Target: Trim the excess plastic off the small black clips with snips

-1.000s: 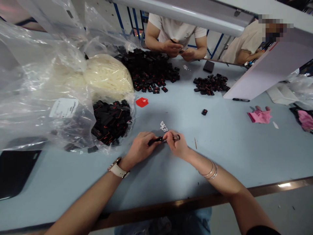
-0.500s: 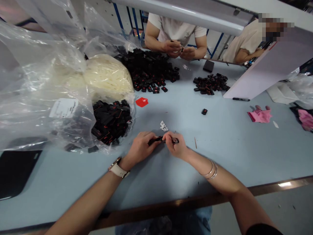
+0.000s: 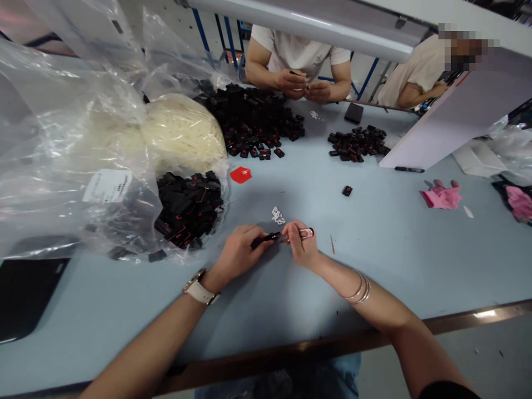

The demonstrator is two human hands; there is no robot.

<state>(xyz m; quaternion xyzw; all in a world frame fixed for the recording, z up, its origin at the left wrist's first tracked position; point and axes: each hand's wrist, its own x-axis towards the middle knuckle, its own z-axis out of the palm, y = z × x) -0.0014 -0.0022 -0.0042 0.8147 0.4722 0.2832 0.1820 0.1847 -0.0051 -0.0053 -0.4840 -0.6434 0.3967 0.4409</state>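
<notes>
My left hand [image 3: 243, 249] is closed on a small black plastic part [image 3: 262, 239], pinched between thumb and fingers just above the table. Facing it, my right hand [image 3: 302, 245] grips metal tweezers [image 3: 306, 233], whose rounded end sticks out to the right and whose tips point at the black part. Whether the tips touch the part, I cannot make out. Just beyond my hands lies a little heap of tiny white pieces [image 3: 277, 215]. A single black part with a red mark [image 3: 347, 190] rests farther off to the right.
A clear plastic bag [image 3: 106, 221] spills black parts [image 3: 189, 208] at left, beside a bag of cream-coloured pieces [image 3: 183, 130]. More black parts [image 3: 253, 116] are heaped farther back. A red tag [image 3: 240, 174], pink glove [image 3: 441, 195] and white panel [image 3: 453, 116] are around; a co-worker [image 3: 299, 61] sits opposite.
My right hand has shifted slightly right, away from the left hand, and more of the tweezers shows. The left hand keeps its hold on the black part.
</notes>
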